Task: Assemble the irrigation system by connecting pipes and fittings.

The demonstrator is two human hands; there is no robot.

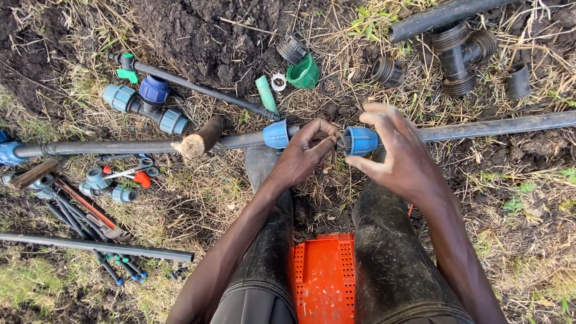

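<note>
**Both hands at a blue pipe coupling on the ground**

Observation, head view. The person sits on an orange crate [324,279], legs in dark boots either side of it, on grass and dark soil.

A long black pipe [120,147] lies across the ground from left to right. In the middle, just ahead of the knees, it carries two blue coupling nuts: the left nut [276,134] and the right nut [362,140]. A second black pipe section [498,127] runs on from the right nut toward the right edge.

Left hand [303,153]: its grip is closed, fingers curled around the joint between the two nuts; what exactly the fingertips pinch is hidden. Right hand [399,150]: fingers partly spread, arched over the right nut, thumb touching its underside; the grip is loosely on the nut.

Surroundings. A short wooden stick [201,138] lies tilted against the long pipe, left of the left nut. Beyond the pipe: a green threaded cap [303,73], a white ring [278,81], a green tube piece [266,94], a black tee fitting [459,54]. At left: a grey tee with blue caps [147,102], scissors with orange handles [135,173], and a thinner black pipe [96,246] lying nearer the person.
</note>
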